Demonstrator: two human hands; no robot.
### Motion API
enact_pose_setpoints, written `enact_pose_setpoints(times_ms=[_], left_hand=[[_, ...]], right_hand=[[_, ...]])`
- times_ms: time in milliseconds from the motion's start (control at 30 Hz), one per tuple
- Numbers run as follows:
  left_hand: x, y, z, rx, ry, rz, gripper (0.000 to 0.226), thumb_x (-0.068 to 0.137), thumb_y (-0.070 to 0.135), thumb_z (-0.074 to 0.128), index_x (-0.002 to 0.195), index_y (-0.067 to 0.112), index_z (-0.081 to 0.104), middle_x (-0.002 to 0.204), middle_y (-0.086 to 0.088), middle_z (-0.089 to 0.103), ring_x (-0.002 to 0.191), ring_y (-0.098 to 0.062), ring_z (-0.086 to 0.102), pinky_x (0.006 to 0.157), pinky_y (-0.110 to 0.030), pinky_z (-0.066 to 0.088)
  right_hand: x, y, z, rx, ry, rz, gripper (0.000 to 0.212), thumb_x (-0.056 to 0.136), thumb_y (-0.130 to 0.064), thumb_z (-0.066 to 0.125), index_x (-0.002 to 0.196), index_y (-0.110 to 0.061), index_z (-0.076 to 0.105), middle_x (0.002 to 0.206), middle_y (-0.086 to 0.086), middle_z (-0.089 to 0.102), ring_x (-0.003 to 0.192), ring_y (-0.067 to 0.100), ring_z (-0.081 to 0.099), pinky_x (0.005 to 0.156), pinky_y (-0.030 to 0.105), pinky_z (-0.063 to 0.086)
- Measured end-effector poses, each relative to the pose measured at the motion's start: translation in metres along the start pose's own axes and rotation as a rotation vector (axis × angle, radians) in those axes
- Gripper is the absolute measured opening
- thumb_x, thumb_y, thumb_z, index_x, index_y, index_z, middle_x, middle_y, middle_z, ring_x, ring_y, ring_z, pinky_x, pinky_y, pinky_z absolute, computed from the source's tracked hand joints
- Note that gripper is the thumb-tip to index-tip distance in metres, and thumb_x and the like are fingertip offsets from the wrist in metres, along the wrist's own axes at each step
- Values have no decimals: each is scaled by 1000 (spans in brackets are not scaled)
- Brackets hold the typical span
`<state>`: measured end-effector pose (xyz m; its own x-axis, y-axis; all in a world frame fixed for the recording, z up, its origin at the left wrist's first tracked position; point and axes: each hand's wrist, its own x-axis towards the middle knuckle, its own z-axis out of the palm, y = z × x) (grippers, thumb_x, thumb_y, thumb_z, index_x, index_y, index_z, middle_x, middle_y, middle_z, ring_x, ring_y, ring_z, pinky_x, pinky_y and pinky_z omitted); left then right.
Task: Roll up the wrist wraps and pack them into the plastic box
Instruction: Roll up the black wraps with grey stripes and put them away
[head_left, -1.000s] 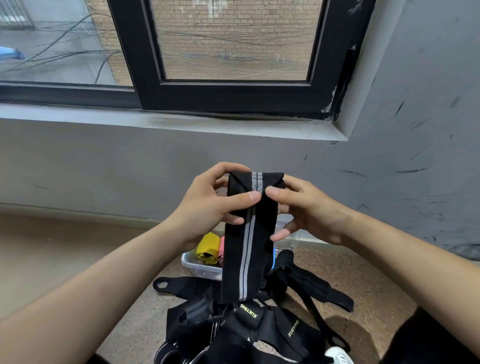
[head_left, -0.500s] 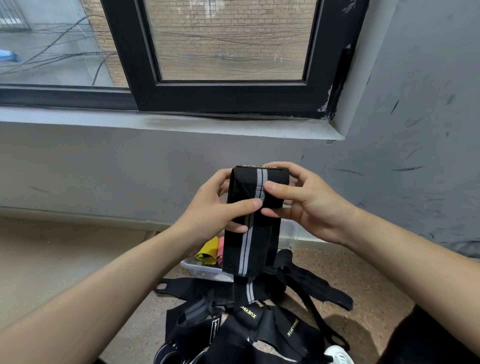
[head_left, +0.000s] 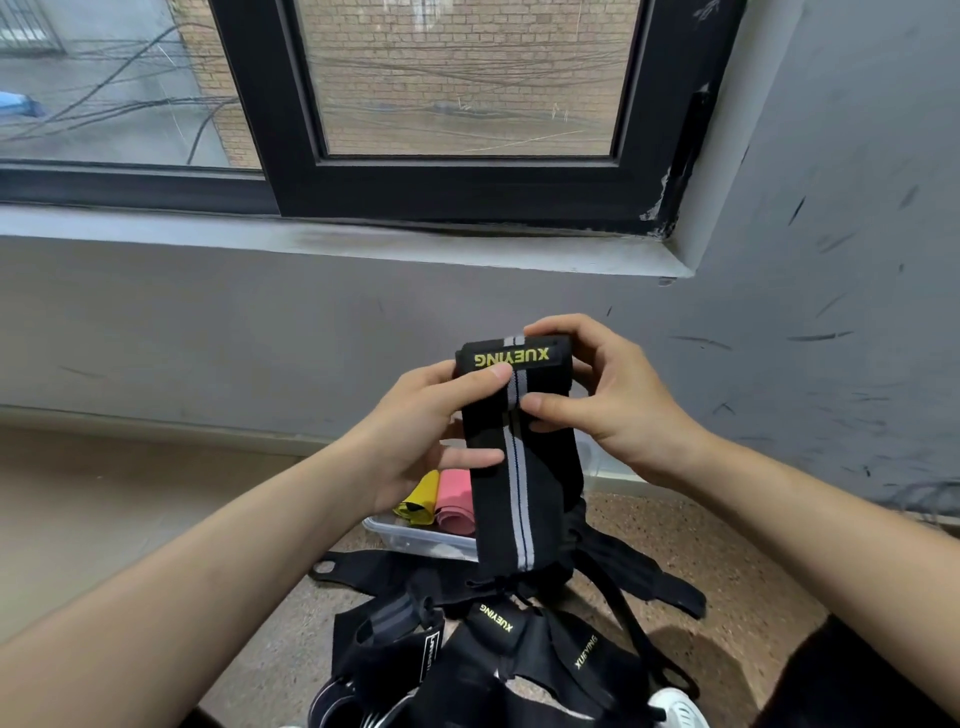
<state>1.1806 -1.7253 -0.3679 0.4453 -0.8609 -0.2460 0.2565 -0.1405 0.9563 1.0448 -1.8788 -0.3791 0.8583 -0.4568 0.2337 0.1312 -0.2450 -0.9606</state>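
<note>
A black wrist wrap (head_left: 524, 467) with a grey centre stripe and yellow lettering hangs in front of me, its top end rolled into a short coil. My left hand (head_left: 415, 431) pinches the coil from the left, thumb on the front. My right hand (head_left: 608, 395) grips the coil from the right, fingers over its top. The loose tail hangs down over the clear plastic box (head_left: 415, 540) on the floor. The wrap hides the box's right part.
Rolled yellow (head_left: 418, 501) and pink (head_left: 457, 504) bands lie in the box. A heap of black wraps and straps (head_left: 493, 639) covers the speckled floor in front of it. A grey wall and a window sill rise behind.
The coil at the top has grown by a turn or so and its yellow lettering now faces me. The hanging tail is shorter, its end lifted off the heap.
</note>
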Motion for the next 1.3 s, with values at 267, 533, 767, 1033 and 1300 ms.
enact_pose_setpoints(times_ms=[267, 533, 767, 1033, 1300], left_hand=[[4, -1, -7, -40, -3, 139, 32, 93, 13, 71, 124, 14, 68, 114, -9, 76, 101, -22, 75, 73, -31, 63], [10, -15, -8, 168, 52, 421, 34, 86, 1, 77, 117, 12, 67, 114, -16, 72, 108, -30, 71, 83, -36, 62], [6, -11, -5, 152, 28, 304, 47, 83, 2, 80, 124, 20, 65, 122, -9, 67, 105, -25, 74, 78, -40, 64], [2, -4, 0, -95, -11, -37, 59, 70, 37, 81, 125, 22, 68, 123, -6, 72, 105, -25, 75, 76, -38, 62], [1, 0, -4, -223, -15, -61, 49, 72, 25, 78, 119, 12, 72, 111, -14, 75, 99, -23, 76, 75, -31, 62]], right_hand=[[-1, -6, 0, 87, -91, 255, 54, 85, -28, 76, 135, -32, 57, 126, 0, 66, 110, 24, 71, 67, 46, 63], [-2, -11, 5, 343, -121, 465, 53, 87, -52, 66, 129, -20, 66, 125, 11, 68, 108, 24, 72, 74, 43, 60], [0, -10, 2, 450, -33, 405, 43, 87, -25, 72, 126, -9, 64, 107, 5, 70, 95, 20, 73, 71, 34, 62], [0, 0, 3, 317, 38, 193, 56, 72, -8, 81, 125, -12, 64, 113, 13, 65, 105, 29, 71, 78, 39, 61], [-3, -2, 2, 77, -10, 68, 60, 77, -1, 82, 129, -23, 61, 115, 3, 68, 103, 17, 70, 75, 36, 61]])
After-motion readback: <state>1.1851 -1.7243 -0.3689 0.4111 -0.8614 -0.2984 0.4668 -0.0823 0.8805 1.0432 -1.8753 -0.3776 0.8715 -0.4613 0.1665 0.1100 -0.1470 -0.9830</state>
